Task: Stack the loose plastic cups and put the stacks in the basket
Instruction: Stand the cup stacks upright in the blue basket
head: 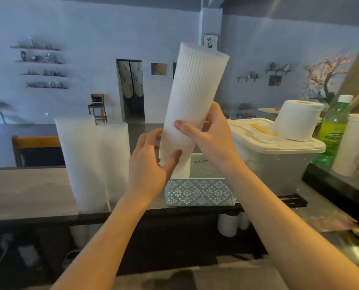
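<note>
I hold a tall white stack of ribbed plastic cups (192, 95) with both hands, tilted to the right, its lower end over the left part of the pale patterned basket (199, 192). My left hand (151, 164) grips the stack's bottom end. My right hand (208, 132) wraps around its middle. Another white stack (181, 169) seems to stand in the basket's left corner, mostly hidden behind my left hand. Two more tall cup stacks (80, 162) (116, 160) stand upright on the counter to the left of the basket.
A lidded white storage box (279, 155) sits right behind the basket, a paper roll (297, 120) on its lid. A green bottle (333, 130) and a white container (354, 143) stand at the right. More white cups (228, 225) sit below the counter (24, 191).
</note>
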Motion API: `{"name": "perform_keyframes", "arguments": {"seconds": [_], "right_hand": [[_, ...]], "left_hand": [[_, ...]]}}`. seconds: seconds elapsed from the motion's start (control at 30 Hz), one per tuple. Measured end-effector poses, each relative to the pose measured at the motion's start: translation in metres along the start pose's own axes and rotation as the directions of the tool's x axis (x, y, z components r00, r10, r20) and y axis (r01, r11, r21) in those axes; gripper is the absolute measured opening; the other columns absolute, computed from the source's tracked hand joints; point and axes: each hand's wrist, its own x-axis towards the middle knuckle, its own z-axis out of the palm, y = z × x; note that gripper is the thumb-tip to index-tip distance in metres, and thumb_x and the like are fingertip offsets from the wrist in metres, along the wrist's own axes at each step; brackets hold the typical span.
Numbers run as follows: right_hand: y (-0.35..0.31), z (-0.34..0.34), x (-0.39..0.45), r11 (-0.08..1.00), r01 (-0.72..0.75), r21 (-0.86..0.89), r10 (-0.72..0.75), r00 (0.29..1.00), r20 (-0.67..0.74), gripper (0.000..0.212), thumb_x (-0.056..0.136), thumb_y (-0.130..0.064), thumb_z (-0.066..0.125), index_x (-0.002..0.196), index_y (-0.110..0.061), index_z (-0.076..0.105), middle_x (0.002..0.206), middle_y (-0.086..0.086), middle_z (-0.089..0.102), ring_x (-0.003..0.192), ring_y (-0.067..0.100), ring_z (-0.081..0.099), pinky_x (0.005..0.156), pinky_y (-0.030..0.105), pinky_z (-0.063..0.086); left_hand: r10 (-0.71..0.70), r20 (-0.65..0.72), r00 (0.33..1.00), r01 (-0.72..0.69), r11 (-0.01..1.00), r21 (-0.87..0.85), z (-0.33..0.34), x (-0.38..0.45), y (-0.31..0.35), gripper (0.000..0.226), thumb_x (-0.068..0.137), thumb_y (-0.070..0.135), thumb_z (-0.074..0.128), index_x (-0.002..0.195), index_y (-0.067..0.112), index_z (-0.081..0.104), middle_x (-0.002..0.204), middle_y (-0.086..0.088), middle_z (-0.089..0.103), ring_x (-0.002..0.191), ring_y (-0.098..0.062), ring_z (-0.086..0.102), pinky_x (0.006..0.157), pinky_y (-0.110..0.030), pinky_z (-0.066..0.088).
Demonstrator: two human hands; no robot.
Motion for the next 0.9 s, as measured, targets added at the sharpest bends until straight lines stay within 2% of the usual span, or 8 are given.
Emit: {"name": "perform_keyframes", "arguments": {"seconds": [0.17,0.23,0.3,0.4,0.5,0.7,0.8,0.9], "right_hand": [[0.011,-0.038,0.008,0.995,-0.006,-0.099,-0.002,0.997,-0.072,0.068,0.076,-0.039,0.083,0.13,-0.024,0.043,0.114,-0.017,0.059,0.102,0.0,0.059,0.075,0.019,0.053],[0.027,-0.049,0.011,0.988,-0.047,-0.144,0.037,0.997,-0.071,0.068,0.076,-0.038,0.083,0.129,-0.024,0.042,0.111,-0.018,0.057,0.102,0.002,0.058,0.075,0.018,0.05],[0.045,-0.057,0.013,0.975,-0.114,-0.189,0.11,0.993,-0.029,0.069,0.076,-0.035,0.083,0.128,-0.022,0.04,0.11,-0.014,0.056,0.102,0.007,0.058,0.075,0.02,0.05],[0.072,-0.063,0.016,0.946,-0.167,-0.277,0.179,0.984,0.016,0.074,0.076,-0.036,0.084,0.131,-0.019,0.038,0.116,-0.006,0.053,0.109,0.015,0.055,0.083,0.029,0.053],[0.092,-0.065,0.025,0.919,-0.211,-0.334,0.224,0.975,0.001,0.075,0.077,-0.037,0.082,0.132,-0.015,0.036,0.118,-0.003,0.05,0.11,0.018,0.052,0.084,0.032,0.049],[0.125,-0.059,0.038,0.875,-0.229,-0.427,0.271,0.962,0.04,0.073,0.079,-0.034,0.081,0.132,-0.011,0.037,0.121,0.002,0.049,0.112,0.018,0.047,0.086,0.032,0.044],[0.138,-0.056,0.04,0.868,-0.261,-0.423,0.29,0.957,0.004,0.072,0.075,-0.032,0.083,0.129,-0.009,0.042,0.124,0.007,0.052,0.116,0.022,0.05,0.094,0.04,0.047],[0.144,-0.056,0.041,0.877,-0.307,-0.369,0.327,0.945,-0.011,0.069,0.078,-0.028,0.081,0.131,-0.009,0.041,0.127,0.009,0.052,0.118,0.022,0.049,0.094,0.036,0.045]], "left_hand": [[-0.032,0.097,0.995,0.04,0.996,-0.085,0.039,0.011,0.023,0.062,0.086,0.04,0.072,0.139,0.02,0.048,0.129,0.004,0.054,0.102,-0.008,0.058,0.083,-0.03,0.059],[-0.079,0.18,0.98,0.099,0.99,-0.103,0.061,0.013,0.024,0.06,0.088,0.038,0.071,0.139,0.02,0.047,0.13,0.003,0.055,0.106,-0.012,0.059,0.089,-0.036,0.057],[-0.152,0.28,0.948,0.192,0.974,-0.12,0.081,0.015,0.027,0.056,0.09,0.034,0.069,0.139,0.022,0.045,0.131,0.002,0.056,0.114,-0.017,0.058,0.095,-0.033,0.051],[-0.238,0.356,0.903,0.301,0.945,-0.131,0.105,0.017,0.029,0.052,0.094,0.028,0.064,0.141,0.02,0.042,0.137,-0.001,0.054,0.12,-0.02,0.055,0.093,-0.029,0.046],[-0.288,0.406,0.867,0.366,0.922,-0.126,0.121,0.026,0.023,0.052,0.098,0.025,0.058,0.146,0.018,0.038,0.144,-0.003,0.049,0.107,-0.013,0.056,0.082,-0.025,0.046],[-0.426,0.537,0.728,0.567,0.814,-0.123,0.146,0.041,-0.002,0.055,0.097,0.027,0.055,0.148,0.018,0.037,0.144,-0.006,0.048,0.122,-0.025,0.053,0.101,-0.046,0.049],[-0.423,0.642,0.64,0.601,0.796,-0.074,0.15,0.043,-0.007,0.067,0.097,0.031,0.055,0.155,0.024,0.022,0.151,-0.004,0.037,0.12,-0.021,0.049,0.098,-0.044,0.052],[-0.423,0.688,0.589,0.59,0.807,-0.009,0.151,0.043,-0.007,0.081,0.093,0.04,0.057,0.157,0.028,0.01,0.16,0.001,0.024,0.136,-0.024,0.039,0.101,-0.044,0.049]]}}
